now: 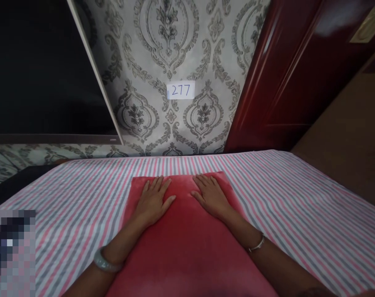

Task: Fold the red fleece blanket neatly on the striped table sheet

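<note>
A red cloth [187, 243] with a soft, velvety look lies flat on a striped sheet [268, 185]. Its far edge runs straight across, just beyond my fingertips, and its near end passes out of the bottom of the view. My left hand [153, 200] rests palm down near the cloth's far left corner, fingers spread. Near the far right corner, my right hand [210, 196] also presses flat on the cloth with its fingers stretched out. Between the two hands a strip of cloth shows. Neither hand holds anything.
Behind the striped surface stands a patterned wallpapered wall [132, 62] with a paper label [180, 90] reading 277. A large dark screen [48, 70] is at the left. At the right is a dark red glossy door [286, 62]. A pixelated patch covers the lower left corner.
</note>
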